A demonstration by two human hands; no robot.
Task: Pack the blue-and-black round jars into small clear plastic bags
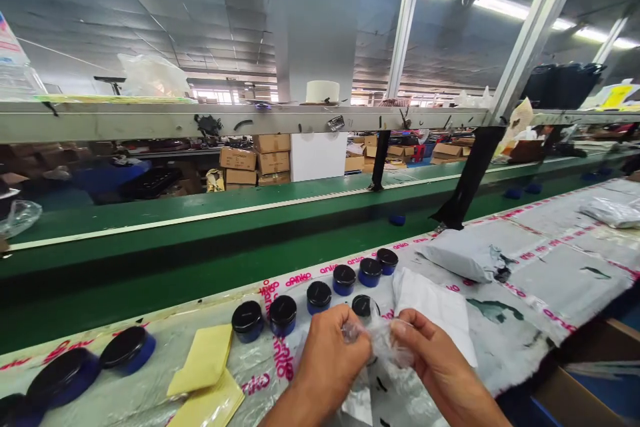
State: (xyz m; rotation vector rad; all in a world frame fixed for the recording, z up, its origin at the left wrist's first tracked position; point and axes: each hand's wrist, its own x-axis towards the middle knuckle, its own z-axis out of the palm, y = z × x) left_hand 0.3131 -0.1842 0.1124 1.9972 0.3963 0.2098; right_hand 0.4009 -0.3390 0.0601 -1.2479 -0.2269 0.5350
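Note:
A crumpled piece of clear plastic film (pixel 381 335) is stretched between my two hands over the covered table. My left hand (pixel 334 355) has its fingers curled tightly around one end of it. Thumb and fingers of my right hand (pixel 431 348) pinch the other end. Just behind the film stands a round blue container with a black lid (pixel 363 305), partly hidden by it. Several more such containers form a row beyond my hands, among them one near my left hand (pixel 319 297). White folded sheets (pixel 435 307) lie beside my right hand.
Yellow paper pads (pixel 206 360) lie left of my hands, with larger black-lidded containers (pixel 127 349) farther left. A green conveyor belt (pixel 210 280) runs behind the table, carrying a small blue piece (pixel 397 220). A white package (pixel 463 255) lies right; a metal shelf (pixel 280 120) spans above.

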